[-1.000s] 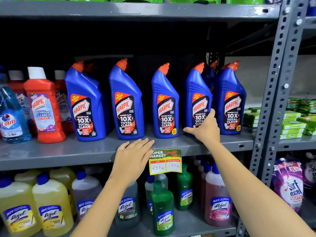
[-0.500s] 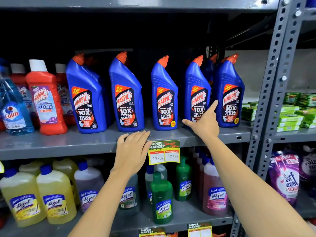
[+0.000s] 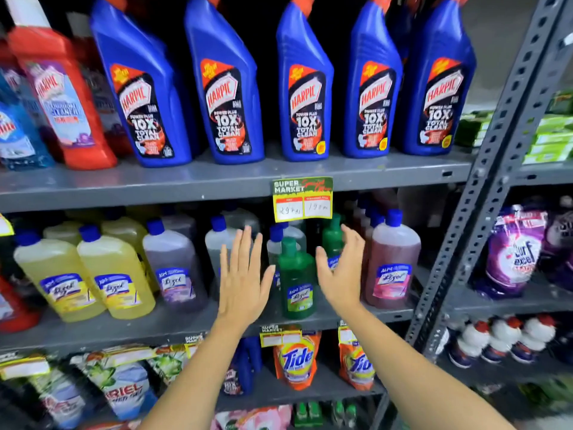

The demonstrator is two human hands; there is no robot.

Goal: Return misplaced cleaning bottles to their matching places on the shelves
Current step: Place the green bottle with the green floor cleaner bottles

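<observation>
A grey metal shelving unit [image 3: 235, 178] fills the view, with a perforated upright post [image 3: 496, 156] on the right. On its upper shelf stand five large blue Harpic toilet-cleaner bottles [image 3: 305, 88] in a row, upright, their orange caps partly cut off at the top edge. To their left stands a red Harpic bathroom-cleaner bottle [image 3: 65, 97] with a white cap, and at the far left edge a pale blue bottle [image 3: 18, 141], blurred.

The middle shelf [image 3: 124, 330] holds Lizol floor-cleaner bottles with blue caps. On the left are two filled with yellow liquid [image 3: 114, 268], more yellow ones behind them. Next comes one with purple liquid [image 3: 173, 265], then clear-looking ones farther back. On the right is one with pinkish-red liquid [image 3: 392, 259].

A small green Lizol bottle [image 3: 296, 280], dark green liquid and green cap, stands upright near the front edge of this shelf, between the clear bottles and the pink one. A second green bottle [image 3: 333, 240] stands just behind it to the right.

The left hand [image 3: 243, 280] is flat and spread, fingers pointing up, just left of the green bottle. The right hand [image 3: 342, 271] is cupped and spread just to its right. Both hands are empty; whether either touches the bottle cannot be told.

A yellow and green price tag [image 3: 303, 198] hangs from the upper shelf edge above the hands.

The lower shelf holds orange Tide pouches [image 3: 296, 361] and, to the left, blurred Ariel pouches [image 3: 124, 389]. In the next bay to the right is a purple Surf Excel bag [image 3: 514, 252].
</observation>
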